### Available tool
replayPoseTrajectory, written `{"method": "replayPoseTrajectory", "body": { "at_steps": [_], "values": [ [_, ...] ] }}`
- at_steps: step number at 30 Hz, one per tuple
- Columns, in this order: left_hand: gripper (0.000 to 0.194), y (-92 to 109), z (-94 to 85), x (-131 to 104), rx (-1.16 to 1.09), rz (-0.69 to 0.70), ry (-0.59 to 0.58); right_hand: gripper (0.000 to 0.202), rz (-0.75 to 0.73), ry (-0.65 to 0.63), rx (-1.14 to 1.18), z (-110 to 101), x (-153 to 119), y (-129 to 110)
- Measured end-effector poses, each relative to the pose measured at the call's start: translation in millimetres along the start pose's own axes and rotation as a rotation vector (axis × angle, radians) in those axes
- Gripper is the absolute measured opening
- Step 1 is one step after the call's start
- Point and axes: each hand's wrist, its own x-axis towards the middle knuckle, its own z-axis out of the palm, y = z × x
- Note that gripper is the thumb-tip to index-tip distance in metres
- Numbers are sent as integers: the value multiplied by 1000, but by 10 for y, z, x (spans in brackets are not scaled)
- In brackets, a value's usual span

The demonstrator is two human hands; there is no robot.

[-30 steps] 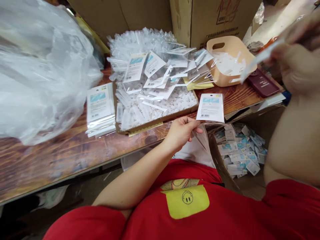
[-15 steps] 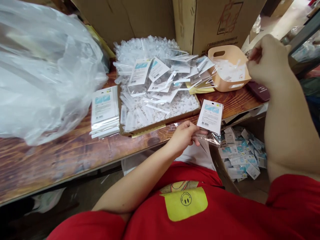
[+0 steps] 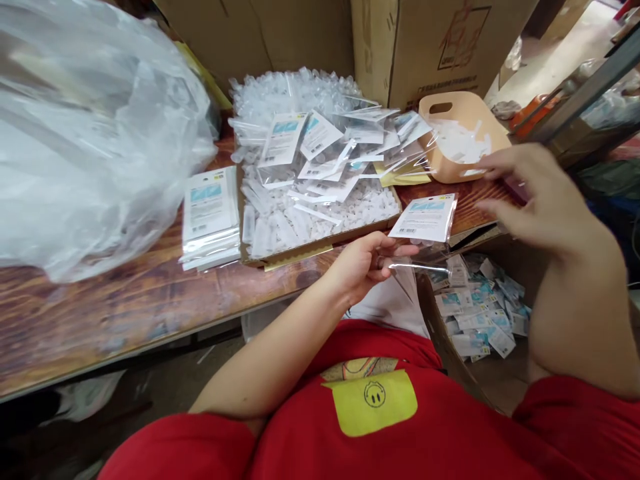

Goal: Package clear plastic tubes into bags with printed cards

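Observation:
My left hand (image 3: 373, 260) grips the lower left edge of a clear plastic packet (image 3: 425, 219) with a white and blue printed card in it. The packet is tilted over the table's front edge. To the right, my right hand (image 3: 535, 197) is in the air with fingers apart and nothing seen in them, slightly blurred. It is nearest to an orange-tan basket (image 3: 435, 157) with small white pieces inside. Left of the basket, several flat card packets (image 3: 283, 140) lie on a shallow cardboard tray (image 3: 320, 243) heaped with small clear and white plastic pieces.
A neat stack of card packets (image 3: 209, 213) lies left of the tray. Beyond it bulges a large translucent plastic bag (image 3: 95, 147). Cardboard boxes (image 3: 425, 53) stand behind. Below the table at right, a box holds many finished-looking packets (image 3: 480, 313).
My right hand has come down and left from above the basket's right side, and its fingers have spread. The packet in my left hand has tipped flatter, its bottom edge raised.

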Motion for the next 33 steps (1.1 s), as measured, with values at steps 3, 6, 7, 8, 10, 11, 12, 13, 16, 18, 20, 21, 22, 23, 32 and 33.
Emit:
{"method": "replayPoseTrajectory", "body": {
  "at_steps": [3, 6, 7, 8, 10, 11, 12, 13, 16, 18, 20, 21, 22, 23, 32, 33],
  "values": [
    [5, 46, 13, -45, -4, 8, -52, 45, -206, -106, 110, 130, -251, -429],
    [8, 106, 2, -162, 76, 27, -164, 47, -264, 56, 74, 253, -429, -722],
    [13, 135, -10, -219, 127, 54, -210, 51, -269, 120, 84, 269, -469, -786],
    [19, 168, -26, -282, 186, 117, -244, 54, -255, 180, 119, 270, -501, -840],
    [25, 236, -69, -409, 304, 348, -241, 56, -167, 281, 245, 245, -545, -935],
    [27, 267, -96, -467, 359, 479, -217, 52, -90, 314, 318, 232, -560, -981],
    [31, 291, -127, -518, 406, 586, -203, 45, -9, 329, 387, 226, -573, -1027],
    [40, 307, -162, -560, 449, 638, -221, 38, 69, 323, 446, 232, -587, -1070],
    [62, 284, -286, -632, 503, 484, -472, 14, 286, 228, 577, 344, -652, -1173],
    [62, 209, -374, -642, 462, 352, -619, 8, 399, 161, 678, 475, -717, -1216],
    [51, 107, -448, -631, 421, 321, -610, 8, 462, 109, 814, 607, -782, -1241],
    [43, 55, -474, -623, 418, 337, -565, 10, 466, 89, 888, 661, -806, -1249],
    [36, 8, -491, -615, 422, 364, -513, 12, 457, 78, 958, 702, -819, -1256],
    [30, -29, -499, -611, 429, 394, -467, 15, 439, 70, 1018, 728, -821, -1260],
    [10, 26, -414, -788, 596, 533, -412, 17, 111, -142, 957, 501, -504, -1273],
    [10, 30, -423, -801, 608, 547, -412, 17, 80, -168, 936, 485, -476, -1277]
  ]
}}
